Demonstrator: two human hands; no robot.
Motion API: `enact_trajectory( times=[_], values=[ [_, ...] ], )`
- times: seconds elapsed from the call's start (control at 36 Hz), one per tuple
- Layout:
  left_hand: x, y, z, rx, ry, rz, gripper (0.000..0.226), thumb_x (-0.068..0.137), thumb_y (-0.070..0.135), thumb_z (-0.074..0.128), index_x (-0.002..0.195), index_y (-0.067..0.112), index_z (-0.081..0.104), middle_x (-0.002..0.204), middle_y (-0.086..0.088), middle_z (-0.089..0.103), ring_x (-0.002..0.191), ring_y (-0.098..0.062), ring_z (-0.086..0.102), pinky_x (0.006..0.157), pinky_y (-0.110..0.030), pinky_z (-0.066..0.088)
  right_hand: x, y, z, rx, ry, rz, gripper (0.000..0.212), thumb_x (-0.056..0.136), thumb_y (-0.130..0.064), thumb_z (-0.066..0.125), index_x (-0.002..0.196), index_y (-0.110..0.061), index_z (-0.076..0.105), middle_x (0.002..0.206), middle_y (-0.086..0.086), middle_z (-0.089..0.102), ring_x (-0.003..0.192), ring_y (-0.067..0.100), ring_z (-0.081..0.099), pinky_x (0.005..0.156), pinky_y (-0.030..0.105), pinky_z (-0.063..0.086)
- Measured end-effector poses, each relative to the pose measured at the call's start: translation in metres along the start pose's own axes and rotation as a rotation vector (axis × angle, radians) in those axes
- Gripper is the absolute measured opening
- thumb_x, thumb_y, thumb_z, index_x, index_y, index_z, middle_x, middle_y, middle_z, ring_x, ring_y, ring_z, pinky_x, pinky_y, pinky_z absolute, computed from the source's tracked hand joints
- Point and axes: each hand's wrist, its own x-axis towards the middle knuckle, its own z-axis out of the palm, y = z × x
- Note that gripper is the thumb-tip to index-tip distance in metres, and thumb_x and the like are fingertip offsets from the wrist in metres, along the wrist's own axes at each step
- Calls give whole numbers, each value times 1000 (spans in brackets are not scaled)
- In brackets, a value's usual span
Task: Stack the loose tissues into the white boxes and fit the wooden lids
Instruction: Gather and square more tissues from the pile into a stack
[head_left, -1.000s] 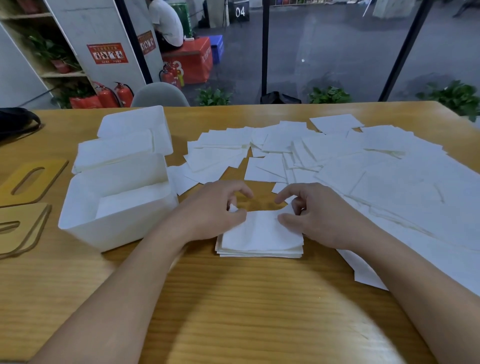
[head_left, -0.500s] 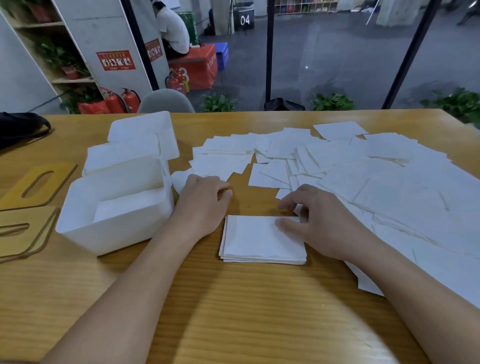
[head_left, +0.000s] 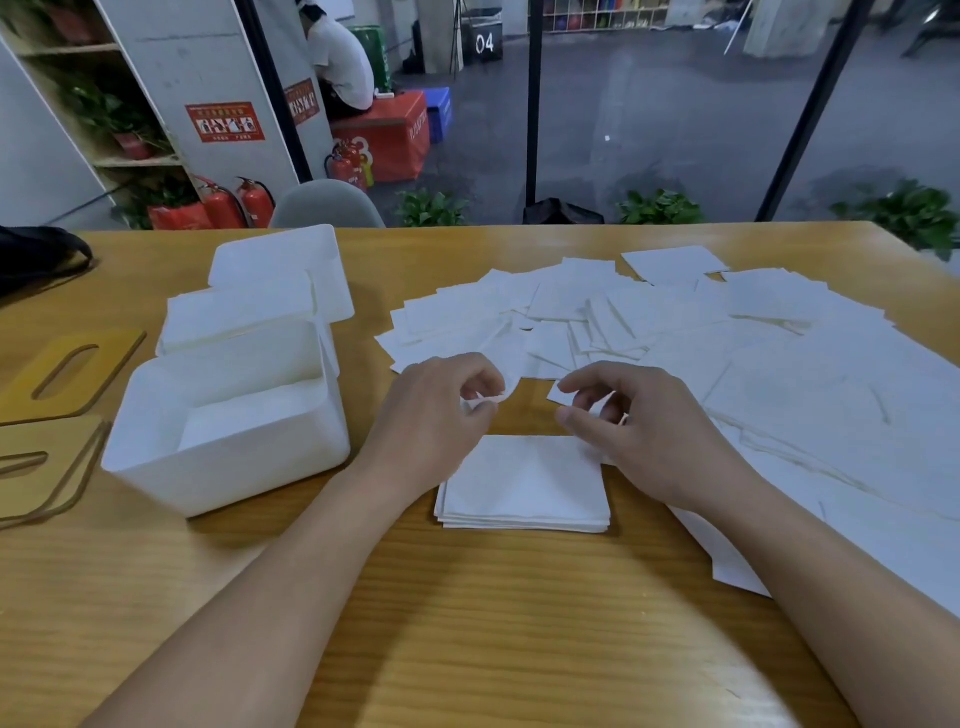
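Note:
A neat stack of white tissues (head_left: 524, 483) lies on the wooden table in front of me. Just behind it my left hand (head_left: 436, 415) pinches the corner of a loose tissue (head_left: 485, 400). My right hand (head_left: 644, 436) has thumb and forefinger curled on the edge of another loose tissue (head_left: 560, 396). Many loose tissues (head_left: 675, 322) spread over the table's middle and right. An open white box (head_left: 223, 467) with tissues at its bottom stands left of my left hand. Two wooden lids (head_left: 67, 369) (head_left: 47, 467) with slots lie at the far left.
Behind the near box stands a second white box (head_left: 244, 317) filled with tissues and a third one (head_left: 291, 254) beyond it. A black bag (head_left: 36, 254) sits at the table's far left. A grey chair (head_left: 327, 205) is behind the table.
Both hands left the top of the neat stack and moved a little away from me to the loose tissues, where each now pinches a tissue edge.

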Motion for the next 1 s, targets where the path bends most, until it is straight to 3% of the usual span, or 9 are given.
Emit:
enact_trajectory(
  times=[0.14, 0.36, 0.53, 0.64, 0.72, 0.78, 0.83, 0.92, 1.0],
  values=[
    [0, 2, -1, -186, -19, 75, 29, 101, 19, 74, 117, 43, 75, 105, 24, 74, 113, -3, 66, 84, -8, 41, -1, -2, 1, 42, -6, 34, 30, 97, -50, 77, 125, -43, 69, 99, -21, 76, 71, 6, 71, 68, 19, 53],
    [-6, 13, 0, -413, -163, 248, 33, 96, 5, 78, 105, 36, 81, 103, 14, 77, 116, -21, 64, 95, -18, 47, -3, -14, -5, 430, 27, 269, 66, 94, -78, 64, 148, -43, 48, 88, 6, 81, 75, 23, 79, 75, 41, 66],
    [-5, 7, -3, -360, -197, 237, 58, 83, -10, 61, 113, 36, 79, 114, 15, 75, 131, -18, 57, 104, -17, 44, 1, -6, -15, 464, 60, 237, 45, 102, -22, 75, 143, -34, 61, 98, 6, 83, 85, 26, 79, 78, 46, 66],
    [-2, 4, -6, -463, -176, 144, 58, 91, 6, 52, 137, 35, 72, 141, 18, 69, 146, -14, 52, 120, -36, 40, 0, -5, -14, 517, 64, 175, 49, 96, -8, 78, 137, -35, 69, 109, 6, 82, 95, 28, 81, 73, 37, 66],
    [1, 1, -3, -508, -188, 33, 41, 111, 48, 50, 150, 44, 62, 153, 27, 59, 147, 0, 49, 120, -37, 40, -1, -7, -12, 558, 40, 104, 48, 98, -5, 77, 134, -37, 71, 111, 8, 81, 95, 31, 81, 72, 39, 66],
    [1, -1, 1, -470, -246, -24, 56, 103, 79, 49, 154, 58, 51, 153, 33, 53, 140, 6, 54, 116, -35, 46, -2, -10, -12, 574, 22, 62, 47, 99, -3, 74, 133, -36, 72, 111, 8, 81, 94, 34, 80, 73, 41, 65],
    [0, -1, 3, -452, -277, -42, 67, 95, 90, 50, 156, 65, 41, 154, 36, 49, 139, 9, 54, 112, -34, 49, -3, -12, -12, 573, -2, 27, 46, 100, -2, 73, 133, -34, 73, 113, 8, 81, 93, 37, 79, 77, 46, 64],
    [0, 4, 2, -504, -266, -46, 67, 98, 80, 61, 158, 65, 36, 150, 30, 58, 138, 3, 58, 112, -40, 52, -4, -15, -14, 554, -23, 9, 42, 101, -5, 73, 131, -34, 75, 113, 7, 81, 88, 36, 74, 77, 47, 56],
    [1, 4, 0, -610, -207, -65, 59, 99, 54, 77, 152, 56, 52, 128, 17, 73, 117, -13, 75, 98, -43, 60, -5, -16, -15, 546, -30, 21, 32, 102, -11, 74, 126, -32, 78, 109, 3, 82, 94, 26, 79, 80, 40, 61]
  ],
)
